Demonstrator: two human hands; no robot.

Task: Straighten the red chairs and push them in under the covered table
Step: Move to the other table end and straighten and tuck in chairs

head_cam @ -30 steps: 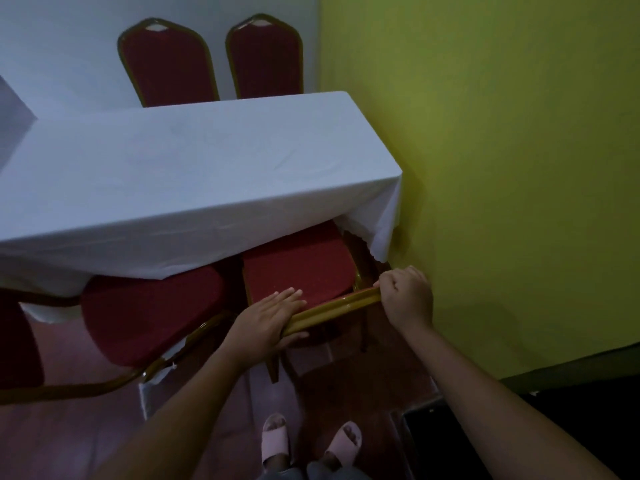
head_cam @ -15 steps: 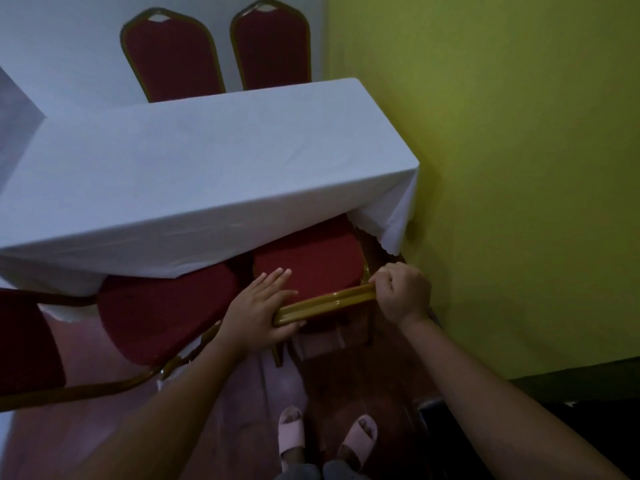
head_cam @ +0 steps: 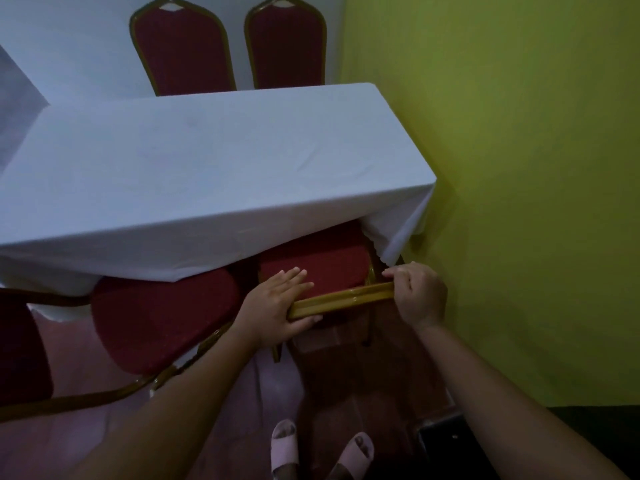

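Change: the chair [head_cam: 318,268] has slid further under the bench [head_cam: 207,168].
Hands: the right hand [head_cam: 419,296] is clamped on the top rail [head_cam: 343,299] at its 3 o'clock end. The left hand [head_cam: 277,306] presses flat at the 9 o'clock end.
Meaning: probably nearly seated; the neighbouring chair [head_cam: 162,317] at 9 o'clock still sits angled out.

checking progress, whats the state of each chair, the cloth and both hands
right chair: seat partly under cloth
middle chair: angled, seat mostly out
far chairs: upright, seats hidden
tablecloth: draped, hem over both near seats
left hand: fingers straight across top rail
right hand: grips top rail end
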